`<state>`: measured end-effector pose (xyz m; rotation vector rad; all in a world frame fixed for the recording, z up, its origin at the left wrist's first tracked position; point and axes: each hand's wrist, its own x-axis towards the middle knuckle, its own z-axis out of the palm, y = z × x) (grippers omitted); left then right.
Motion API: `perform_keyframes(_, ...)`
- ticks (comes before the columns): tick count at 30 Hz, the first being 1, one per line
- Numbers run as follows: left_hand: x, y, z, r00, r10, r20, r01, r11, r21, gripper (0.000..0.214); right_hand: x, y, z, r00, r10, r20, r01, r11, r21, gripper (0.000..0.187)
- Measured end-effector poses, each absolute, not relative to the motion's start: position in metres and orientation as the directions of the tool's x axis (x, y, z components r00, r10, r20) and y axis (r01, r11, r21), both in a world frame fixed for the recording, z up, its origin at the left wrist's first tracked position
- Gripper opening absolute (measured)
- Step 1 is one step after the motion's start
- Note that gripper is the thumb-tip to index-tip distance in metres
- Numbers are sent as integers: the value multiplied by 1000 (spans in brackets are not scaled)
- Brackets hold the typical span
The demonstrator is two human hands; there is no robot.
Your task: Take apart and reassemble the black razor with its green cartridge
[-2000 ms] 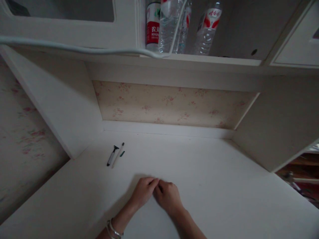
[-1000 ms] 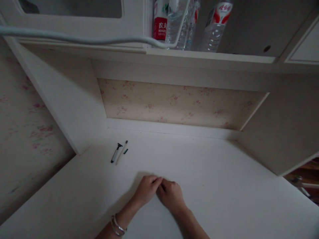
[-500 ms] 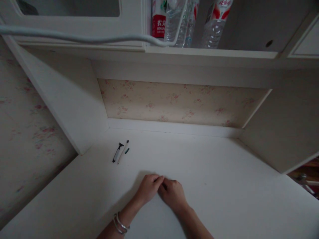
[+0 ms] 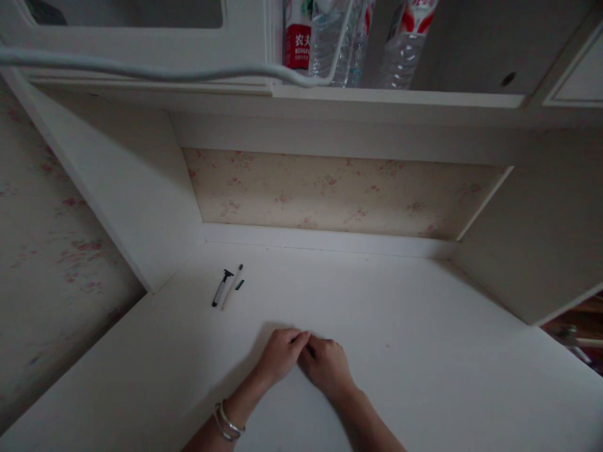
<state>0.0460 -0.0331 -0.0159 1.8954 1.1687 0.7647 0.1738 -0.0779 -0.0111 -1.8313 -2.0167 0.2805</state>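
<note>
My left hand point(image 4: 281, 355) and my right hand point(image 4: 326, 364) rest together on the white desk top point(image 4: 414, 376), touching at thumbs and knuckles. Both are closed with fingers curled in, and I see nothing held in either. Silver bangles circle the left wrist. Beyond the left hand, further back and to the left, lie a razor point(image 4: 220, 294) with a black head and grey handle, a pale toothbrush point(image 4: 230, 290) with a dark head, and a small dark green strip, perhaps a razor cover point(image 4: 240, 285). The three lie side by side, slanted, apart from my hands.
Side panels point(image 4: 136, 182) close in the desk left and right. Overhead runs a shelf point(image 4: 414, 97) with several plastic bottles point(image 4: 402, 59), some red-labelled. A white tube or cable point(image 4: 164, 74) crosses in front of the shelf. Floral wallpaper point(image 4: 325, 191) covers the back wall.
</note>
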Motion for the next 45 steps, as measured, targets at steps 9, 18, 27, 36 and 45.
perform_keyframes(9,46,-34,-15,401,911,99,446,-289,847,45,174,-78,-13,-73,982,177,903,140,-406,22)
perform_keyframes(18,46,-34,-16,388,915,111,447,-292,846,45,175,-78,-11,-64,985,160,907,124,-402,22)
perform_keyframes(27,47,-33,-15,399,912,100,467,-296,833,46,174,-77,-12,-81,981,175,912,144,-385,24)
perform_keyframes(36,46,-34,-15,395,913,101,453,-289,843,46,174,-78,-13,-87,980,177,917,148,-369,24)
perform_keyframes(45,46,-34,-14,399,912,100,434,-283,855,44,174,-77,-11,-80,985,152,918,132,-374,24)
